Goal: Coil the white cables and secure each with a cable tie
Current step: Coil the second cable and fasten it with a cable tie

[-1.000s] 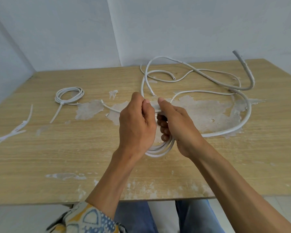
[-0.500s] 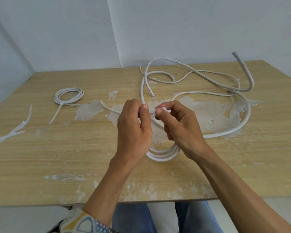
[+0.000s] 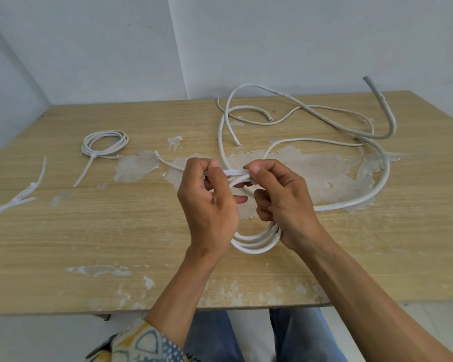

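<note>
— Item one, the coiled cable (image 3: 254, 244)?
— Hanging in loops under both palms, over the table (image 3: 89, 244). The lower fingers of the right hand (image 3: 283, 202) are curling round it.
— Item two, the cable tie (image 3: 234, 172)?
— Now showing as a flat strip stretching between the two thumbs. A second ago the hands were closing together over it. By that reading, the strap is going round the bundle and the fastening is only beginning.
— The left hand (image 3: 209, 202)?
— Pinching the strip's near end between thumb and fingers.
— The right?
— Pinching the other end, thumb on top.
— Beyond?
— A tied coil (image 3: 105, 142) is lying well out past the left hand, and loose cables (image 3: 351, 126) are sprawling beyond the right.
</note>
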